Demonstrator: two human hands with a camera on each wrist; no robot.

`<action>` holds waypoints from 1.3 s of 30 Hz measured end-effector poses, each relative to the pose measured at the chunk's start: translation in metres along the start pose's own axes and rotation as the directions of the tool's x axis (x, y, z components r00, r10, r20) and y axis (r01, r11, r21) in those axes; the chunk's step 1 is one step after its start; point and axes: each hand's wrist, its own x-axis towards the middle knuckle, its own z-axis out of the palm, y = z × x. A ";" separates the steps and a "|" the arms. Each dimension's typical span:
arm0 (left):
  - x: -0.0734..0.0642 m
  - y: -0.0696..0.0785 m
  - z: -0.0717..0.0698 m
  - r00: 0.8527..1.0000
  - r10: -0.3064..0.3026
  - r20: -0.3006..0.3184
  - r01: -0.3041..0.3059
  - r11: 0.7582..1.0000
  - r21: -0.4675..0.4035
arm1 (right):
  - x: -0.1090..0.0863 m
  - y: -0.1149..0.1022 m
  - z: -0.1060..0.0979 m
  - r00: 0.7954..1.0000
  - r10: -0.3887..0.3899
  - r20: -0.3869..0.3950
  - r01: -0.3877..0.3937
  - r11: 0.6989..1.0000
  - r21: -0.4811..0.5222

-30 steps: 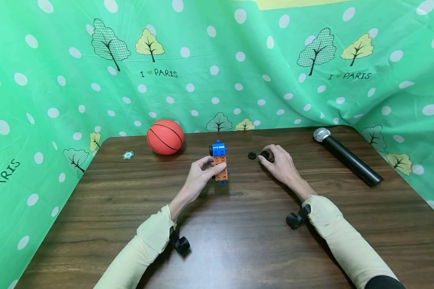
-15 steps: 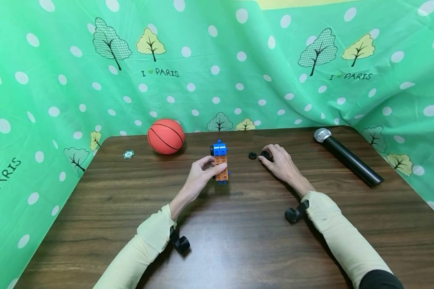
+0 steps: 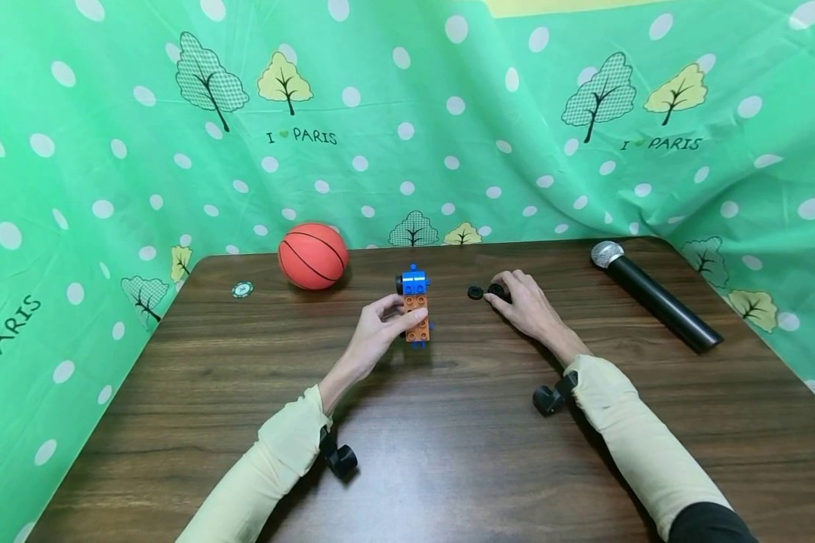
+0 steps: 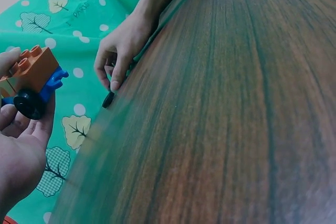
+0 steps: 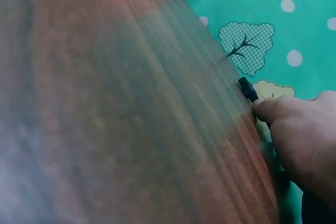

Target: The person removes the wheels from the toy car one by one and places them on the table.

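Note:
My left hand grips a toy car of building blocks, thumb across its top. Its studded body is orange, with a blue block at the far end. In the left wrist view, a black wheel and a blue coupling show on the car. My right hand, to the right of the car, pinches a loose black toy wheel between thumb and fingers, low at the tabletop. A second loose wheel lies just left of those fingertips.
A small red basketball sits at the back of the wooden table, left of the car. Farther left lies a poker chip. A black microphone lies at the right. Behind hangs a green dotted cloth.
My right forearm has shifted slightly forward and left, its fingers staying at the same wheel. The left hand keeps its hold on the toy car, nearly still.

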 end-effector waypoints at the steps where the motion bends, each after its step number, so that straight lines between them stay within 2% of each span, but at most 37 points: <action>1: 0.000 0.000 0.000 1.000 -0.001 0.000 0.001 1.000 0.004 | 0.000 0.000 -0.001 1.000 0.005 0.010 -0.005 1.000 0.008; 8: -0.001 0.001 0.000 1.000 -0.005 0.000 0.005 1.000 0.011 | 0.003 0.001 -0.006 0.994 0.049 0.096 -0.054 0.997 0.051; 13: 0.000 0.001 0.001 1.000 -0.013 0.005 0.013 1.000 0.006 | 0.004 0.002 -0.006 0.992 0.056 0.110 -0.062 0.996 0.057; 27: 0.000 0.001 0.001 0.999 -0.020 0.040 0.021 0.999 -0.027 | 0.001 0.000 -0.003 0.997 0.042 0.061 -0.045 0.998 0.051; 34: -0.002 0.001 0.000 0.998 -0.030 0.062 0.031 0.999 -0.015 | -0.006 -0.002 -0.006 0.999 0.048 0.000 -0.048 0.997 0.065; 39: -0.002 0.002 0.000 0.996 -0.042 0.084 0.042 0.999 0.009 | -0.010 -0.010 -0.008 0.998 -0.002 -0.070 0.007 0.997 0.075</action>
